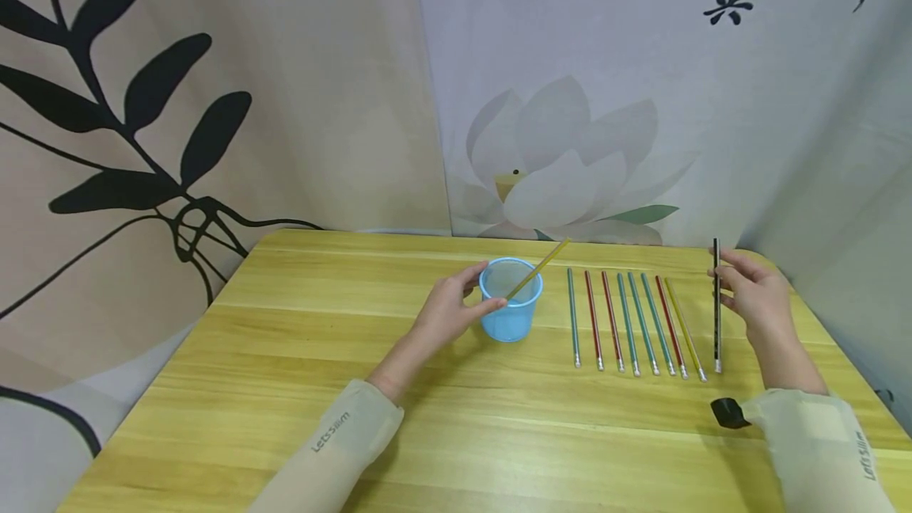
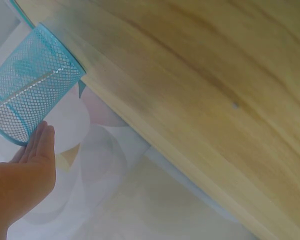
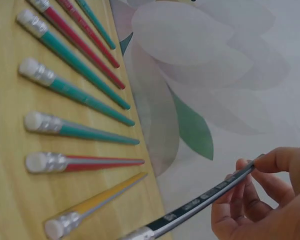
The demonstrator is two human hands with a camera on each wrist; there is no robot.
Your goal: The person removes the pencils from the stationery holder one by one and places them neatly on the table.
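My left hand [image 1: 449, 309] holds a light blue mesh pencil cup [image 1: 510, 324] at its left side, thumb in front and fingers behind near the rim. The cup stands upright on the table. One yellow pencil [image 1: 545, 266] leans in it, its upper end slanting right. In the left wrist view, fingers [image 2: 44, 142] lie against the mesh. At the right, my right hand [image 1: 761, 291] pinches a black pencil [image 3: 200, 202] near its far end between thumb and fingertips. The black pencil's silver, eraser-tipped end points toward me. Whether it touches the table I cannot tell.
Between the hands lies a row of several pencils, teal [image 1: 573, 315], red [image 1: 593, 319] and yellow [image 1: 685, 327], eraser ends toward me. The wooden table [image 1: 285, 323] ends at a printed curtain [image 1: 342, 85] behind. A black tab [image 1: 730, 413] sticks out from the right sleeve.
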